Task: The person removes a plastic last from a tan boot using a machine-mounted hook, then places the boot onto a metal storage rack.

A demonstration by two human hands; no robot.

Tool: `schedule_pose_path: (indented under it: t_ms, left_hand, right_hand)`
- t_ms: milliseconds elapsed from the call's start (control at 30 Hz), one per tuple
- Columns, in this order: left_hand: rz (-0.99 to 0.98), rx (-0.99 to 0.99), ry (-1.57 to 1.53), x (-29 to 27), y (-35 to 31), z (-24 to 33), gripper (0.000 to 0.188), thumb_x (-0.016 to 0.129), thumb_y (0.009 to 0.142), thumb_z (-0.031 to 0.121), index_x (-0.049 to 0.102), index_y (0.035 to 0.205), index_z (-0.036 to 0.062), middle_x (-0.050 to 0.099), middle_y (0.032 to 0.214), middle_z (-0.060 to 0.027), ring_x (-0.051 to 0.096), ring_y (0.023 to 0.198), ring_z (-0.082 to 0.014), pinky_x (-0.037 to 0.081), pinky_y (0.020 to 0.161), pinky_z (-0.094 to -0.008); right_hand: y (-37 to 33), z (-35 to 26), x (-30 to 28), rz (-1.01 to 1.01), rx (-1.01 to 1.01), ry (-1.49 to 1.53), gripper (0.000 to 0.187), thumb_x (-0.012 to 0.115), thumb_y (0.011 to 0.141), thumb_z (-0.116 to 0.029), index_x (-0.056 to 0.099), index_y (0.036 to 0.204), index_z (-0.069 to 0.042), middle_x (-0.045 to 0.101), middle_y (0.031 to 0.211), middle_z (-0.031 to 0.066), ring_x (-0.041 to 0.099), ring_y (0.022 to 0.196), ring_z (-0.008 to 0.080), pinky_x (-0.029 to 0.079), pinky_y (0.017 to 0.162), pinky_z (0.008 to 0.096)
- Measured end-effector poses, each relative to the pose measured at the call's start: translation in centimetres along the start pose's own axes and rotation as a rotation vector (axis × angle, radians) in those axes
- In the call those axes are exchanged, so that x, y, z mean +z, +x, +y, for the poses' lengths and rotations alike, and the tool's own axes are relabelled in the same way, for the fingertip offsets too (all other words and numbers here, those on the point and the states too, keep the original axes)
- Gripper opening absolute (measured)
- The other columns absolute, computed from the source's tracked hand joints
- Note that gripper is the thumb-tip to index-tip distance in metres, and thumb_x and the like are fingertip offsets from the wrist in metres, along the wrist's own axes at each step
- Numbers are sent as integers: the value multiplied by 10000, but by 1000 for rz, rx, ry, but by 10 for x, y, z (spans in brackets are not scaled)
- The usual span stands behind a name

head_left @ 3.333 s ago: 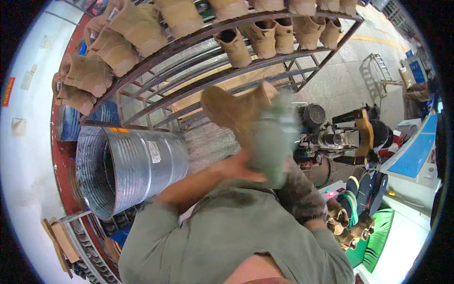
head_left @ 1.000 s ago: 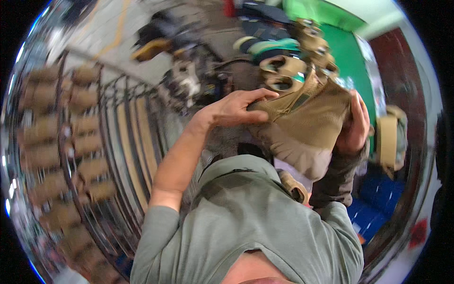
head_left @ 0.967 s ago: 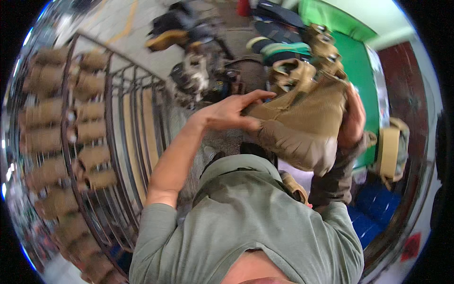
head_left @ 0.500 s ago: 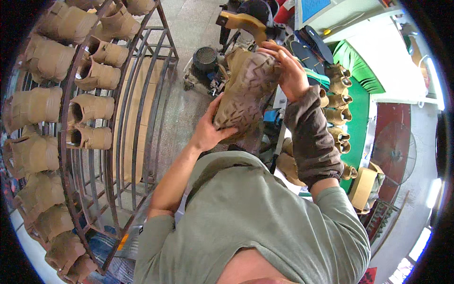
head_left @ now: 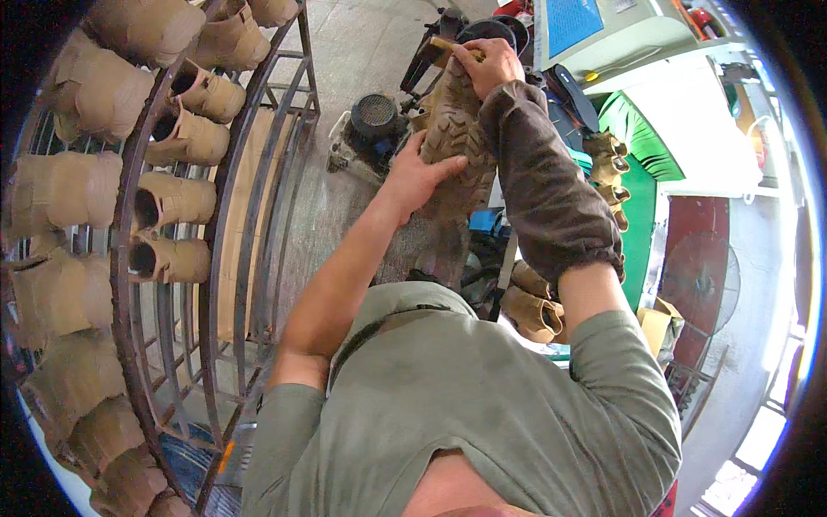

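A tan boot (head_left: 455, 121) with its brown, treaded sole turned up hangs between my hands over the floor. My left hand (head_left: 419, 179) is wrapped round its near end, thumb lying across the sole. At the far end my right hand (head_left: 491, 67) grips the boot, fingers curled over it. A yellow-brown piece (head_left: 444, 45) sticks out beside the right fingers; I cannot make out whether it is part of the boot. A dark brown sleeve (head_left: 551, 181) covers my right forearm.
Metal racks (head_left: 129, 258) loaded with tan boots stand at the left. A machine with a round motor (head_left: 375, 115) sits on the floor ahead. To the right, a green-topped table (head_left: 639, 207) carries several tan boots, with dark insoles (head_left: 572, 95) near it.
The boot has swung more upright and away from me. My right hand has moved forward and left over its far end; my left hand has followed, keeping its hold.
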State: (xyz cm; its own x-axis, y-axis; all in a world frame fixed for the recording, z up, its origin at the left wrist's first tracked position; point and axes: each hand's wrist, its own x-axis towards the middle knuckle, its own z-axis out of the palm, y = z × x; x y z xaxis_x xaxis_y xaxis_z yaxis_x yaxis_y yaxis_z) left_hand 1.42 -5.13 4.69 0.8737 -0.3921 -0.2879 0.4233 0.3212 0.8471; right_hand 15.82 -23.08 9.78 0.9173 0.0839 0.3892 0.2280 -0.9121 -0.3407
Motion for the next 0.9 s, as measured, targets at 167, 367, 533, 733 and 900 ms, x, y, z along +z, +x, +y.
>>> schedule_pose_path:
  t_ms: [167, 367, 533, 733, 900]
  left_hand:
    - [-26, -4, 128, -14, 2, 2, 858, 837, 783, 255, 358, 1442, -15, 593, 1298, -156, 594, 1153, -233, 485, 993, -364]
    - [-54, 58, 9, -18, -5, -13, 881, 840, 789, 229, 333, 1457, -39, 593, 1298, -158, 584, 1161, -230, 484, 989, -349]
    - [-51, 93, 21, -21, -7, -12, 849, 830, 805, 225, 343, 1445, -51, 584, 1311, -157, 575, 1168, -225, 463, 1012, -344]
    - [-80, 160, 317, -37, -16, -12, 828, 800, 843, 245, 324, 1473, -8, 538, 1370, -130, 507, 1257, -213, 407, 1078, -356]
    - [-165, 76, 101, -41, -16, -21, 864, 780, 852, 204, 264, 1528, 47, 463, 1454, -91, 436, 1331, -198, 335, 1134, -369]
  right_hand:
    - [-10, 7, 14, 25, -76, 28, 300, 653, 902, -325, 731, 1067, -87, 649, 1114, 171, 587, 1076, 348, 464, 962, 429]
    - [-21, 2, 9, 0, -161, 50, 301, 623, 906, -308, 715, 1114, -111, 633, 1249, 99, 563, 1173, 324, 421, 1042, 409]
    - [-22, 0, 14, 25, -168, 121, 267, 625, 888, -294, 713, 1069, -117, 676, 1176, 105, 600, 1127, 324, 456, 995, 420]
    - [-37, -19, 16, 163, -157, 74, 200, 665, 855, -234, 663, 997, -94, 681, 1058, 107, 637, 989, 330, 496, 867, 434]
    - [-54, -50, -6, 337, -284, -11, 388, 692, 800, -177, 601, 1152, -42, 634, 1144, 143, 606, 1063, 355, 456, 934, 466]
